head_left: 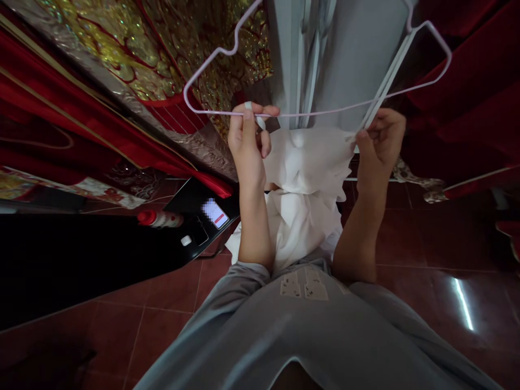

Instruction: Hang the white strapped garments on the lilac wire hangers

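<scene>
A pale pink wire clothes hanger is held up in front of me. My left hand is closed on its bottom bar, left of the middle; a bit of white band shows between the fingers. White straps run from the hanger's right shoulder notch down to my right hand, which pinches them just below the bar. Beneath both hands hangs a white ruffled garment, and more white fabric lies in folds close to my body. The top of the hanger's hook is out of view.
Red and gold sequined garments hang at left, dark red cloth at right. A grey cabinet stands ahead. On a black table are a red-capped bottle, a lit phone, a dark phone and a small white case.
</scene>
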A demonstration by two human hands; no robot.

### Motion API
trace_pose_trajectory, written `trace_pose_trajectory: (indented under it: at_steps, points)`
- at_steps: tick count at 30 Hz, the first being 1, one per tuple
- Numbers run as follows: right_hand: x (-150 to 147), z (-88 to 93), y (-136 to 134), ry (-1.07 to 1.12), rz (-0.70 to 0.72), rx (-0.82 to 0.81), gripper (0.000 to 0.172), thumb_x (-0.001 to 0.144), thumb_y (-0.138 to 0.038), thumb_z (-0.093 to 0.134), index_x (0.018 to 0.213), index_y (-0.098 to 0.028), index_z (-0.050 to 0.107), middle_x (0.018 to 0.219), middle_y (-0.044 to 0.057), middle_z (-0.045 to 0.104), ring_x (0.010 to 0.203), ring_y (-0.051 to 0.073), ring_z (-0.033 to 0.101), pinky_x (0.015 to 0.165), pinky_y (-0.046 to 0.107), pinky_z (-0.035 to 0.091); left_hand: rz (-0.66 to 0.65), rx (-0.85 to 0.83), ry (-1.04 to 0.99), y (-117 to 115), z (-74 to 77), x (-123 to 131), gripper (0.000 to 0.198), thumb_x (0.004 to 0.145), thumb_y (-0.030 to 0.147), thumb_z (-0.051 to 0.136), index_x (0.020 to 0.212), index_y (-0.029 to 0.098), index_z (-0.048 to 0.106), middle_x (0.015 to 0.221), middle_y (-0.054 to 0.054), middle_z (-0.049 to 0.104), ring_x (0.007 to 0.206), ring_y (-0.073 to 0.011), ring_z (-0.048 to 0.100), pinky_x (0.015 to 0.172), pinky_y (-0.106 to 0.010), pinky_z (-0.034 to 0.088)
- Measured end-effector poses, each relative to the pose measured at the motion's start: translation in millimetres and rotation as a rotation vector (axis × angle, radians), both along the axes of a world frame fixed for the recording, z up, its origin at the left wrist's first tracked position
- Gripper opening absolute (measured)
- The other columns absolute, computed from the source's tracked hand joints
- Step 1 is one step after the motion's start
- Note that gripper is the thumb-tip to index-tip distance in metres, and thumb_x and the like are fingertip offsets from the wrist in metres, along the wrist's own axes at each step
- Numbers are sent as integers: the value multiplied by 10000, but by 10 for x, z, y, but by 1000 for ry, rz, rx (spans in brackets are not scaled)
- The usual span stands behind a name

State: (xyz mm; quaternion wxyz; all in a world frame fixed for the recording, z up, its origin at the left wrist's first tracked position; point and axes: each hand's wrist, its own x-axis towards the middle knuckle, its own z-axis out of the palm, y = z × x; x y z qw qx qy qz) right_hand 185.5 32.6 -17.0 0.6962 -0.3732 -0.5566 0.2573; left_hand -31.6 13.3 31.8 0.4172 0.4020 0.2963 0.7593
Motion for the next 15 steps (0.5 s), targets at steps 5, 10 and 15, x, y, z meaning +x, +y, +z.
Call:
trace_pose_trajectory:
  at_steps: [5, 10, 15]
  points:
    - [-109, 172, 14, 30, -78, 2, 201, 898, -343, 581, 793, -172, 556, 672, -20, 437, 612, 68, 407, 617, 216, 369, 57, -75, -9, 54, -50, -55, 307, 1125, 292, 367, 894, 227, 558, 868, -6, 689, 411, -114, 376, 441, -267, 249]
    - [-95, 378, 6, 23, -16, 132, 240, 904, -363, 610, 829, -138, 647, 592, -14, 511, 511, 53, 430, 496, 206, 288, 83, -54, 87, 30, -40, -49, 282, 1112, 279, 394, 888, 259, 565, 887, -9, 696, 406, -145, 402, 394, -286, 252]
    - [18, 723, 186, 23, 105, 235, 164, 889, -262, 597, 983, -144, 661, 707, -5, 632, 476, 28, 452, 425, 162, 285, 107, -58, 84, 69, -82, -47, 245, 1077, 350, 433, 881, 277, 559, 863, -27, 682, 483, -177, 507, 426, -293, 339]
